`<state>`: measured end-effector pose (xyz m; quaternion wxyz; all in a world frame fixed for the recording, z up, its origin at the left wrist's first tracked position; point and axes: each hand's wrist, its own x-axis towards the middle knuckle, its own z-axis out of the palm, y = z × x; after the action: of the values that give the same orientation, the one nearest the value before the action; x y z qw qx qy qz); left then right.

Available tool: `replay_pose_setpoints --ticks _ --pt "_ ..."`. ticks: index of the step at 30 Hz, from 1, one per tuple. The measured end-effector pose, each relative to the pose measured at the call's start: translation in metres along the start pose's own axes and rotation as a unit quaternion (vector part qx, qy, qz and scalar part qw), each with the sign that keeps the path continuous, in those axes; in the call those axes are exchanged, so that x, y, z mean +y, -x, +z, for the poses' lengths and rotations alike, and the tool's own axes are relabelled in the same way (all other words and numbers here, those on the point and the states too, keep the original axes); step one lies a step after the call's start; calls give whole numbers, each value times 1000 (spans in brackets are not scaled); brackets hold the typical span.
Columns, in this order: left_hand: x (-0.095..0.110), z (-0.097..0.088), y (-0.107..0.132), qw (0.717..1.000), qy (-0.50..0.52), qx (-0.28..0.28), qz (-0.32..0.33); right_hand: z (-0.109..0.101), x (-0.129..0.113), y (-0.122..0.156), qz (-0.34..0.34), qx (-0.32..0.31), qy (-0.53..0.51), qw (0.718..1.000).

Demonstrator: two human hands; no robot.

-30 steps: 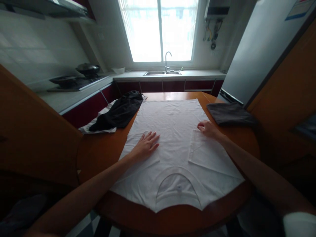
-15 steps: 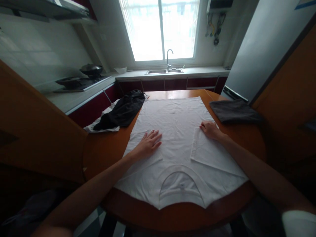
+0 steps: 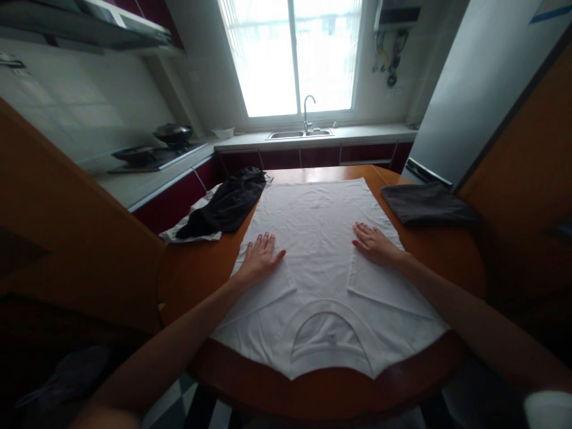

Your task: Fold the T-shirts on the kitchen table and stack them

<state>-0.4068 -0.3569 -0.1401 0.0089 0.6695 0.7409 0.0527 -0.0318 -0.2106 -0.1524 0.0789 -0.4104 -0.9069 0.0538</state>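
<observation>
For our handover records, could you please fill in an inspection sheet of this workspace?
Surface: wooden table, glossy, curved edge.
Work things: white T-shirt spread out, neckline nearest the person, sleeves turned inward.
Clutter: black garment on white cloth at left; dark grey cloth at right.
Grip: left hand and right hand open, palms down on the T-shirt.
Cables: hoses or cables below the wall unit.
Surroundings: sink below window; lidded pan at left.
</observation>
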Motion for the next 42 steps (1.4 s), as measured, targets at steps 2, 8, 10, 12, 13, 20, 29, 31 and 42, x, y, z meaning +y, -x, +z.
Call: replay_pose_setpoints --ticks 2,8,10,12,13,20,29,31,42 --pt "-1 0 0 1000 3 7 9 1 1 0 5 -3 -1 1000" --pt "0 -2 -1 1000 4 0 28 -1 3 -1 1 -8 -5 1000" --pt "1 -3 -1 999 4 -5 34 -2 2 -1 4 -13 -5 1000" --pt "1 -4 -1 999 6 -6 38 -3 1 -1 6 -20 -6 1000" --pt "1 -4 -1 999 7 -4 39 -3 1 -1 7 -22 -6 1000" --pt "4 -7 1 999 16 17 46 -3 2 -2 12 -21 -8 1000" --pt "6 -8 -3 995 50 55 59 3 8 -5 6 -18 -10 1000" --pt "6 -7 -3 997 39 30 66 3 9 -5 7 -20 -9 1000" --pt "4 -3 -2 995 -13 -28 90 2 7 -4 10 -23 -8 1000"
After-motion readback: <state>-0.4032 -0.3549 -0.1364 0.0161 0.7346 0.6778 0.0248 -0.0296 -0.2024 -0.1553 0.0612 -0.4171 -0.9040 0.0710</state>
